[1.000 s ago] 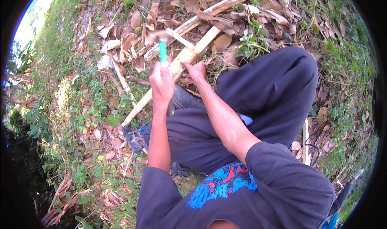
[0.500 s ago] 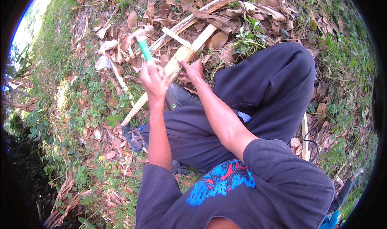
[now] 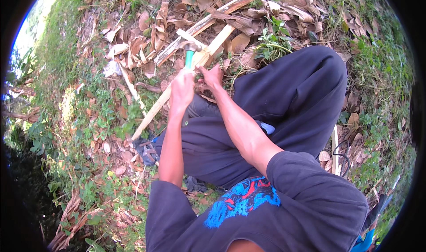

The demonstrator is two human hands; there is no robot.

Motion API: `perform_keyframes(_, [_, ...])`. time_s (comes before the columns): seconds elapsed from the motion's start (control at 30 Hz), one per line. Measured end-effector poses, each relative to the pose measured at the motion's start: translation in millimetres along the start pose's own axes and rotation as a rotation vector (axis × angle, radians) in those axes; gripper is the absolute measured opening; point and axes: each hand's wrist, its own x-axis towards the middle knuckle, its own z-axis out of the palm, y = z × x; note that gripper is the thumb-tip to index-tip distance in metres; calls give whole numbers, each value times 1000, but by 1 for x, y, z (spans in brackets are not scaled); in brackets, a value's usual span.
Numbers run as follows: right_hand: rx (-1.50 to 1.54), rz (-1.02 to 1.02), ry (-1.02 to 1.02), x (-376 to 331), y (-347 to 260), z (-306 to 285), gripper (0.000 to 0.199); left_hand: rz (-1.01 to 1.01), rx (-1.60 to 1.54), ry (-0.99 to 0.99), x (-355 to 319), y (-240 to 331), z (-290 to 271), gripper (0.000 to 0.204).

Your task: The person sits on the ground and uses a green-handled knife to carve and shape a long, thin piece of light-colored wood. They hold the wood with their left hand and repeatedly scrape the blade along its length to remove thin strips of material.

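The left hand [image 3: 182,88] is closed around the green handle of a hammer [image 3: 189,60], whose metal head points away from the person, beside a small pale crosspiece [image 3: 188,37]; whether they touch, I cannot tell. The right hand [image 3: 213,76] has its fingertips against the near side of a pale plank [image 3: 154,111]; whether they pinch anything there is too small to tell. The plank slants under the left hand, its lower end toward the left edge of the ground [image 3: 57,70] in view and its other end toward the far edge. The crosspiece meets the plank near that far end.

Beyond, a long branch [image 3: 222,13] runs up to the far edge of the ground, among dry brown leaves [image 3: 239,43] and a green plant [image 3: 276,41]. A thin stick [image 3: 132,90] lies nearer the left edge. The person sits on the ground in dark trousers [image 3: 288,92], legs bent, and a dark shirt [image 3: 319,194] with a blue and red print. Toward the right edge lie a pale strip [image 3: 335,152] and a looped black cord [image 3: 348,162].
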Motion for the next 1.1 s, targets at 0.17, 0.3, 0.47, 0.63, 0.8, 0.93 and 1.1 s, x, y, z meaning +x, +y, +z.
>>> perform_keyframes(0.17, [-9, -88, 75, -2, -1, 0, 58, -145, -621, 149, -2, 79, -51, 31])
perform_keyframes(0.3, [-276, 65, 39, -14, -8, -1, 79, -233, -682, 149, -10, 63, -51, 33])
perform_keyframes(0.47, [-408, 179, 221, -17, -30, 30, 105, -285, -639, 54, -20, 45, -42, 30])
perform_keyframes(0.63, [-329, 74, 203, 12, -9, 26, 92, -283, -341, -117, -17, 24, -29, 30])
perform_keyframes(0.8, [-249, 57, 38, 12, -16, 13, 74, -102, -186, -75, -5, 15, -22, 31])
perform_keyframes(0.93, [-203, 49, 99, -3, -25, 14, 66, -39, -420, 69, -2, 28, -13, 32])
perform_keyframes(1.1, [-277, 18, 146, 22, -5, 17, 83, -111, -64, -119, 15, 7, -29, 34])
